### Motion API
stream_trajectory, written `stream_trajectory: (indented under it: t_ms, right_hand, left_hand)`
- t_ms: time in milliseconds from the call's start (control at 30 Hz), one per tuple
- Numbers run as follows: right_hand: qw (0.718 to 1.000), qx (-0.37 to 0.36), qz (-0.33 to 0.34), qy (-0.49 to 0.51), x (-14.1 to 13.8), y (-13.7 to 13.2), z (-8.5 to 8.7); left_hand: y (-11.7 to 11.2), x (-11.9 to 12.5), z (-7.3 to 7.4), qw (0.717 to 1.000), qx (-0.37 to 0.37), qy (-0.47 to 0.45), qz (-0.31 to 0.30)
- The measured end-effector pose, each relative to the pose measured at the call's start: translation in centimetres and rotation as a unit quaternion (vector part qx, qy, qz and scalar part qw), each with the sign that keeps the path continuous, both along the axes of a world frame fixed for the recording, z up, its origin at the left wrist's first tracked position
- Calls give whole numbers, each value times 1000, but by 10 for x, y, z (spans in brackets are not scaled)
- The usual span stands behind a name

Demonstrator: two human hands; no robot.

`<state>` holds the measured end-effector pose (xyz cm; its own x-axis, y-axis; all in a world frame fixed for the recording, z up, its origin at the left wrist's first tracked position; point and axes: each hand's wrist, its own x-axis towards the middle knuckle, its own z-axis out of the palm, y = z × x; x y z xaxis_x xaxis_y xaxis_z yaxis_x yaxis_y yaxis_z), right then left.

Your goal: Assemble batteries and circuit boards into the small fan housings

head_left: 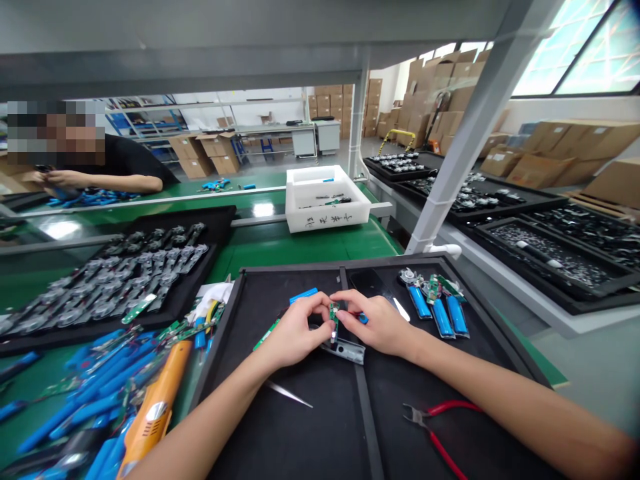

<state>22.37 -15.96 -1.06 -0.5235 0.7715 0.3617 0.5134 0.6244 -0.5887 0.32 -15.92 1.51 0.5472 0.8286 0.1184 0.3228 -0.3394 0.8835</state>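
Note:
Between my two hands, above a black tray [240,400], is a small green circuit board [334,311]. My left hand [297,330] pinches it from the left with thumb and forefinger. On its other side, the closed fingertips of my right hand [377,323] grip it too. A grey plastic housing [350,351] lies just under the board, partly hidden by my fingers. Behind my left hand shows a blue battery cell [303,295]. Tweezers [290,394] rest nearer to me, and red-handled cutters [425,417] lie below my right forearm.
Blue cells with boards [443,317] lie at the tray's right. An orange power tool [157,407] sits among blue cells on the left. Beyond are a tray of grey housings [110,280] and a white bin [325,219]. A person in a dark shirt [133,163] works across the bench.

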Motion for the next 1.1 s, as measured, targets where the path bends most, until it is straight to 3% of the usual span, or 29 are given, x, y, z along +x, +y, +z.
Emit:
stream_trajectory:
  t_ms: [633,867,1100]
  right_hand:
    - [1000,1,3,-4,0,-1,1]
    - [1000,-1,6,-3,0,-1,2]
    - [1000,7,9,0,0,-1,2]
  left_hand:
    - [-2,-1,2,1000,-9,-5,0]
    - [-1,-1,2,998,47,45,13]
    - [-1,-1,1,998,51,45,15]
